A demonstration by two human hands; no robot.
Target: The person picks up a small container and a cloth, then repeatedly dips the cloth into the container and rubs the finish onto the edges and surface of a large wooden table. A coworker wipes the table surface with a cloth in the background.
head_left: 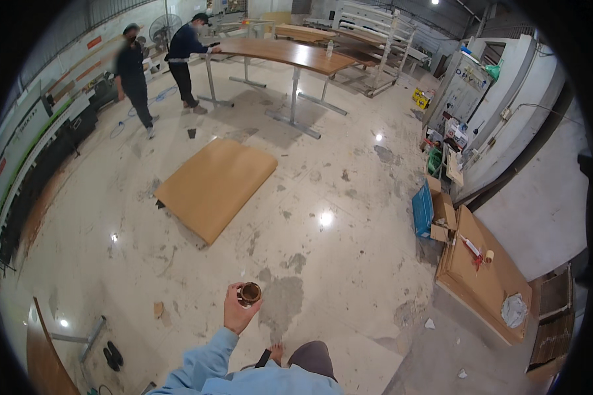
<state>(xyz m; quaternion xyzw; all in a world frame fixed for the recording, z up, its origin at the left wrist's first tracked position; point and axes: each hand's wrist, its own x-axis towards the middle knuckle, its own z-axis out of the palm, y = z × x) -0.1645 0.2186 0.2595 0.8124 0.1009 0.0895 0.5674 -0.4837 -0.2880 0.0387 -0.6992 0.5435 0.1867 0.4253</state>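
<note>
My left hand [241, 313] is closed around a small round glass jar [249, 294], held out in front of me above the floor. Its open mouth faces up, and the inside looks dark brown. A light blue sleeve covers the arm behind that hand. Nowhere in the picture does my right hand show.
A brown board or cardboard stack [219, 186] lies ahead on the stained floor. Beyond are a long wooden table [270, 54] on metal legs and two people at left. On the right, a blue box [422, 209] stands beside a cardboard-topped stack [481, 280] carrying a caulking gun [471, 249].
</note>
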